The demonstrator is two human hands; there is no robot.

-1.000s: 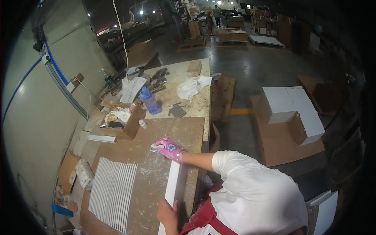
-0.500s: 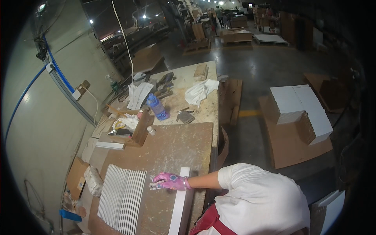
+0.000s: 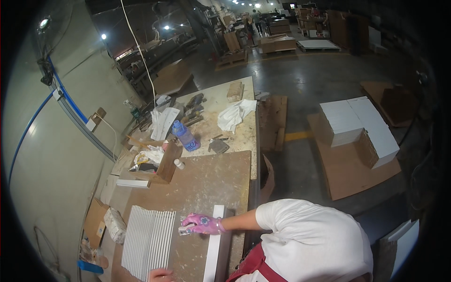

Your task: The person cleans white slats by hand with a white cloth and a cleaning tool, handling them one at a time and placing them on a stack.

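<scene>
My right hand (image 3: pixel 205 224), in a pink flowered glove, is closed on a small whitish block (image 3: pixel 186 230) whose kind I cannot make out. It hovers between a row of narrow white strips (image 3: pixel 146 239) and a long white board (image 3: pixel 215 249), with its wrist above the board. The strips lie side by side on the brown work board (image 3: pixel 221 181). At the lower edge my left hand (image 3: pixel 161 275) comes partly into view by the strips' near right ends. Its visible fingers look stretched out, and the rest is cut off.
A wooden box (image 3: pixel 165 170) of odds and ends, a small white bottle (image 3: pixel 179 163) and a blue water bottle (image 3: pixel 186 136) stand farther back. A white cloth (image 3: pixel 235 115) and a scraper-like tool (image 3: pixel 218 146) lie beyond. White panels (image 3: pixel 359 122) are stacked on the right.
My left hand has come into view at the lower edge, beside the strips. My right hand keeps its hold on the whitish block, little moved. The view has shifted slightly.
</scene>
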